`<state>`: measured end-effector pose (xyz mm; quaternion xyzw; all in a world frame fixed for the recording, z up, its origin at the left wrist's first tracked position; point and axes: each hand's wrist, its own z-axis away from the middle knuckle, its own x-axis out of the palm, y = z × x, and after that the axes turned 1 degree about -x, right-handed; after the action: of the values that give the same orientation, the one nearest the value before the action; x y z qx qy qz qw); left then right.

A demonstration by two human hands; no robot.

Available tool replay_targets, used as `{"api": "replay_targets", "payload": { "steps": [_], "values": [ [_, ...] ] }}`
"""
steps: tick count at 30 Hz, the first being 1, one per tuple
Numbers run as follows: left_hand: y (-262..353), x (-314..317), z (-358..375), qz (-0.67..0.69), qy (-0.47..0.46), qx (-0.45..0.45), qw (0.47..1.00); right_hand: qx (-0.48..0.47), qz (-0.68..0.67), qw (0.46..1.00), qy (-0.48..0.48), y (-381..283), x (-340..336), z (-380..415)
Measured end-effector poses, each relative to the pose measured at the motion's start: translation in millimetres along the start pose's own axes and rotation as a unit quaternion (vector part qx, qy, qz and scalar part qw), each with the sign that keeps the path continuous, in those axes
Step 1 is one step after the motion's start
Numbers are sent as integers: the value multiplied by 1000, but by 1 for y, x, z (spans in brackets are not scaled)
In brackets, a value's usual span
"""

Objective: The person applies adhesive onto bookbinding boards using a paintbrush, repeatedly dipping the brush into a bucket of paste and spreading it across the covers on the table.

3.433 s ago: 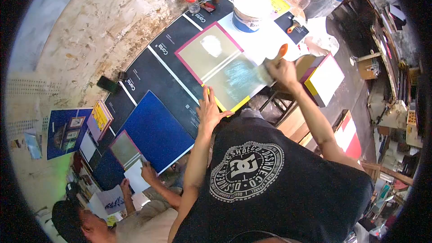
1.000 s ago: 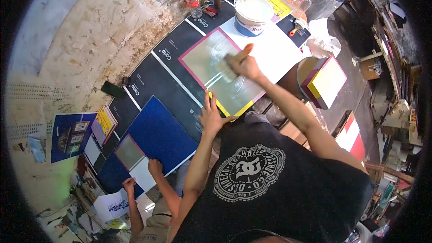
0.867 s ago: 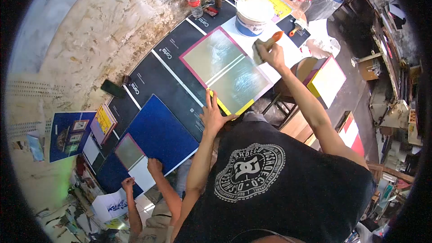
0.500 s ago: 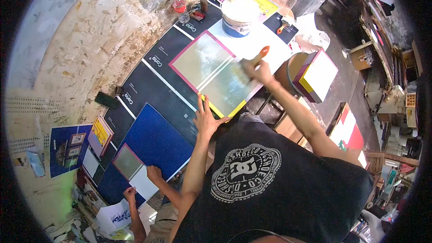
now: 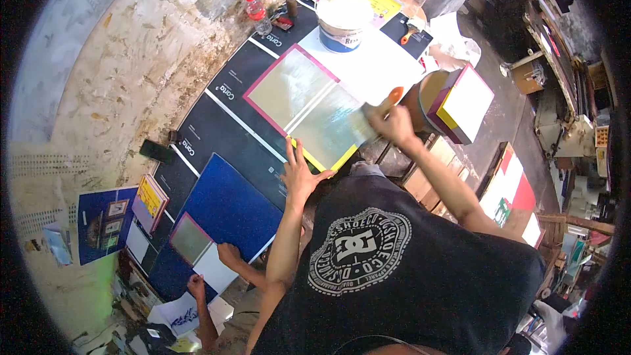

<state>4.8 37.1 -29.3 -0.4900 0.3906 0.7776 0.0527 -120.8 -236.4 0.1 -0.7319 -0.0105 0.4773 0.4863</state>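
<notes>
The bare left hand is held splayed, its fingers stretched forward and its thumb angled out sideways, with the bare left forearm extended behind it. The bare right arm is bent at the elbow, and the bare right hand, slightly blurred, is curled into a grip.

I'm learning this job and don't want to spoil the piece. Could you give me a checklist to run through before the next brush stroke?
1. Left hand steadying the sheet: ok, fingers and thumb at its yellow edge.
2. Brush gripped: ok, in the right hand.
3. Bristles touching the sheet: cannot tell, blurred near its right side.
4. Coating even: cannot tell, glare and streaks show.
5. Bucket off the sheet: ok, it stands beyond the far side.
6. Co-worker's hands out of the way: ok, over by the blue board.
</notes>
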Motion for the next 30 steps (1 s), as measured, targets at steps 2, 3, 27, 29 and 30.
{"api": "replay_targets", "payload": {
  "steps": [2, 3, 27, 29, 30],
  "values": [
    [-3, 3, 2, -10, 3, -4, 1000, 6, 83, 996, 18, 16, -33, -21],
    [-4, 5, 2, -10, 4, -2, 1000, 15, 72, 997, 13, -5, -47, -21],
    [14, -10, -10, 13, -85, -90, 992, -324, 7, 923, -208, -60, -5, -229],
    [15, -5, -11, 23, -83, -98, 991, -367, -24, 877, -308, -89, 18, -243],
    [13, -4, -11, 25, -80, -101, 991, -391, -29, 844, -367, -94, 38, -254]
  ]
}}
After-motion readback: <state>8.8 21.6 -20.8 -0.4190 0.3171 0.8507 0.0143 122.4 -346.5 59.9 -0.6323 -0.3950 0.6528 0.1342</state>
